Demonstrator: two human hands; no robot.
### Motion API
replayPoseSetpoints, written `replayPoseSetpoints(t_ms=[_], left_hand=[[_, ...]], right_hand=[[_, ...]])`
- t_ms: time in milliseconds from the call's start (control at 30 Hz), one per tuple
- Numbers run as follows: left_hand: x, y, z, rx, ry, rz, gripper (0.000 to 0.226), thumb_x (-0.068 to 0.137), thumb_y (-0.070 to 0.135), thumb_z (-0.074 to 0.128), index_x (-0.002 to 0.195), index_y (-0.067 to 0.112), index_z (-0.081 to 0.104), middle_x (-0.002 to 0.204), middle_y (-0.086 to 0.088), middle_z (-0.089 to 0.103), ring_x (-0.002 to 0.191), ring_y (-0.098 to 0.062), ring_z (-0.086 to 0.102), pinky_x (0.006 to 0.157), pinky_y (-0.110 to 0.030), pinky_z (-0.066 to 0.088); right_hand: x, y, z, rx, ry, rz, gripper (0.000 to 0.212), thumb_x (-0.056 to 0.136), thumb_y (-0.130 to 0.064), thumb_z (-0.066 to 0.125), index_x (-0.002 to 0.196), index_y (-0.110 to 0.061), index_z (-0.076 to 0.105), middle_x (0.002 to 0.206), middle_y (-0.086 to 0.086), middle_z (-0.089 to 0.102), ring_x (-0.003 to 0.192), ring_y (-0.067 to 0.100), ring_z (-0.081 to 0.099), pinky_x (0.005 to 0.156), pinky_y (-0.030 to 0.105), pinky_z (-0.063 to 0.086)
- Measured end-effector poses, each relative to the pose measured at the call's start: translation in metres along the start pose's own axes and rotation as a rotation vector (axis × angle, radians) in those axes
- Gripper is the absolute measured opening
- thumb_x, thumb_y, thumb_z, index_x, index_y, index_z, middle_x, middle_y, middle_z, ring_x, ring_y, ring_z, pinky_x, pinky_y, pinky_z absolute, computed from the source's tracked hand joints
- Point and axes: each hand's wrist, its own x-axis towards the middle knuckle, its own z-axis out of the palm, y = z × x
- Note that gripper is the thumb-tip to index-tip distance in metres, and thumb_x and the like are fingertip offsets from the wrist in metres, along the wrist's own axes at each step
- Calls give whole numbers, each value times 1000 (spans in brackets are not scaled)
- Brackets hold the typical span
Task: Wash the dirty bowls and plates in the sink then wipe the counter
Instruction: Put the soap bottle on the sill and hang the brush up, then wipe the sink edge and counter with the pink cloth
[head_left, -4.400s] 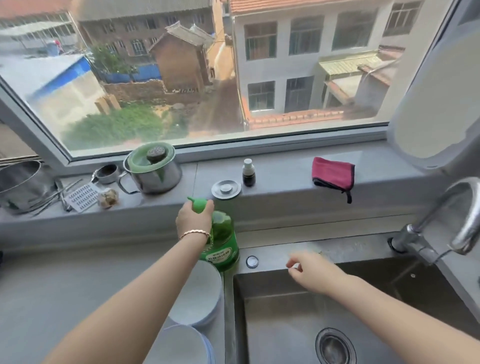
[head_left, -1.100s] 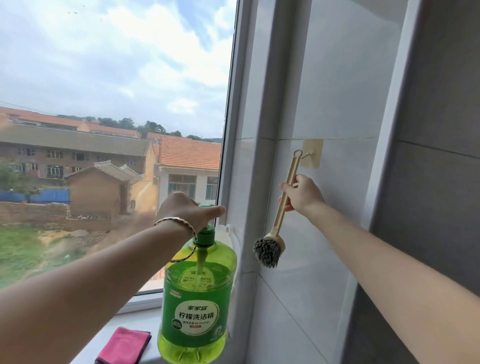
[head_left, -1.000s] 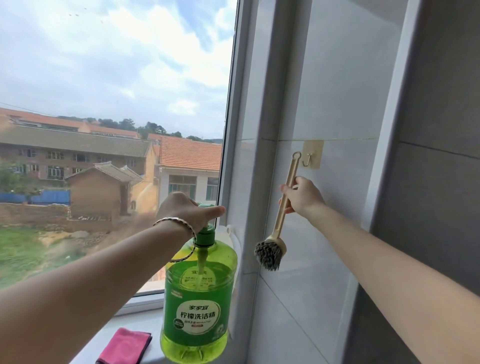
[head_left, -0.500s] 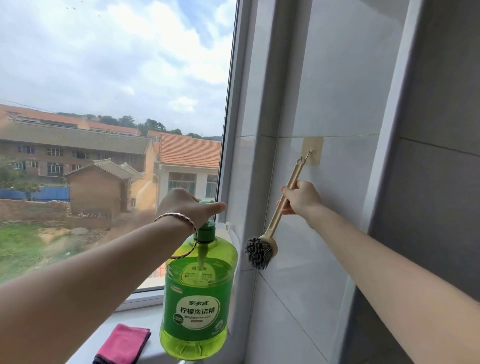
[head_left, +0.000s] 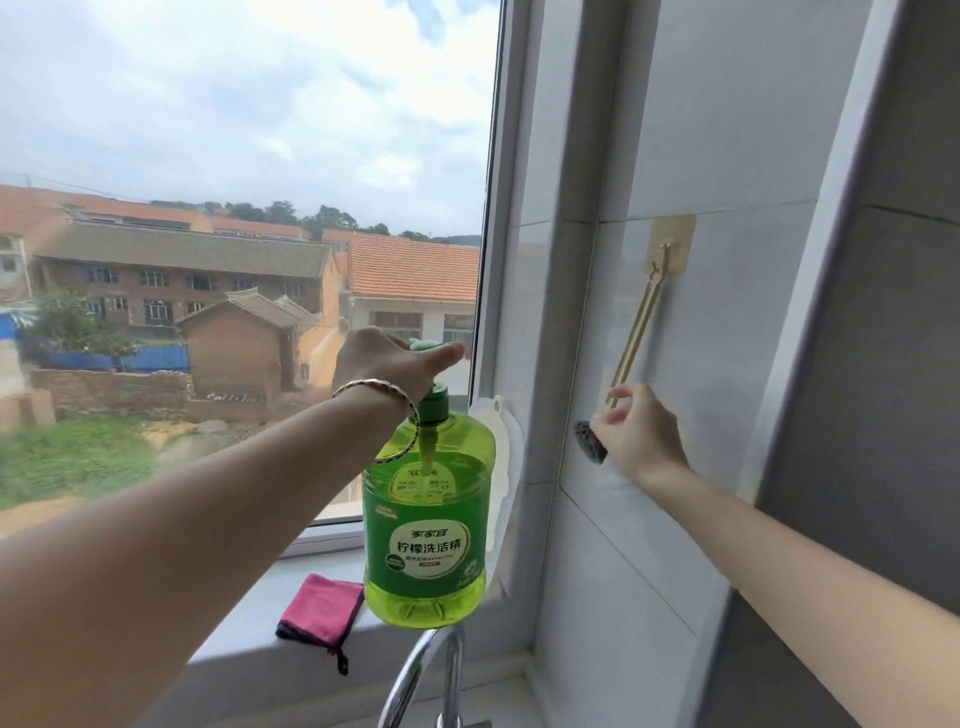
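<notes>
Home kitchen, sink area. Indicators noted: a curved metal tap at the bottom edge, a green pump-top detergent bottle, and a long-handled dish brush with its top end at a stick-on hook on the grey tiled wall. A pink cloth is laid on the sill. Tile-roofed houses are seen through the window; a residential setting is indicated.

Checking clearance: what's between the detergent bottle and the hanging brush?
Head view: a pale flat object beside the bottle, then bare wall tile.
</notes>
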Motion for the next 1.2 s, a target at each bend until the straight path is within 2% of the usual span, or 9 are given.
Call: replayPoseSetpoints(t_ms=[100,233,467,600,800,900,967,1067,1200], left_hand=[[-1,-7,-23,-74,76,-12,38,68,48,76,71,10,70,60,-2,60,57,-11,51,56,-25,43],[7,-36,-64,-61,182,-73,54,66,50,76,88,1,69,80,-9,65,71,-20,56,65,-28,43],[24,-120,-111,173,158,-126,57,69,50,74,92,-1,66,84,-10,63,77,-22,56,73,-34,48],[42,-181,-117,270,115,-197,46,75,45,72,95,3,69,82,-5,61,73,-17,51,66,-25,36],[92,-259,-103,279,144,-267,47,75,44,73,97,3,65,103,-9,67,93,-23,60,72,-26,39],[123,-287,-89,248,165,-284,48,78,43,70,102,3,61,105,-10,64,91,-22,56,72,-26,37],[139,-304,-78,232,175,-281,46,79,41,69,104,4,59,106,-10,63,92,-22,55,73,-25,35],[157,-328,-59,215,171,-256,44,80,39,69,105,4,58,107,-12,64,98,-26,58,74,-25,34],[171,-350,-40,238,161,-238,46,81,41,67,106,4,56,108,-12,63,99,-27,58,75,-27,36]], right_hand=[[-22,-5,25,-13,-283,0,28,85,-18,63,110,-7,54,80,0,56,77,20,54,69,25,41],[-49,-28,72,-57,-695,3,12,88,-17,59,98,-11,56,77,3,59,65,16,55,61,26,46],[-97,-43,182,-225,-1043,-52,10,90,-19,55,98,-13,58,78,2,64,68,13,61,68,27,53],[-118,-40,238,-235,-1104,-55,16,90,-15,53,103,-10,62,76,1,64,64,12,61,67,26,54],[-114,-25,302,-280,-1126,-49,13,89,-11,50,93,-14,61,72,-1,62,62,12,59,59,22,51],[-93,-18,333,-336,-1113,-51,21,88,-9,48,100,-13,65,70,-6,58,67,13,58,57,17,46],[-80,-15,351,-407,-1105,-68,25,88,-11,47,105,-11,66,77,-5,61,75,13,56,61,20,45],[-67,-11,379,-481,-1084,-68,27,87,-11,46,106,-13,65,105,4,67,87,17,59,78,26,47],[-62,-8,413,-491,-1073,-48,30,87,-8,42,106,-9,66,106,12,68,85,23,60,81,31,50]])
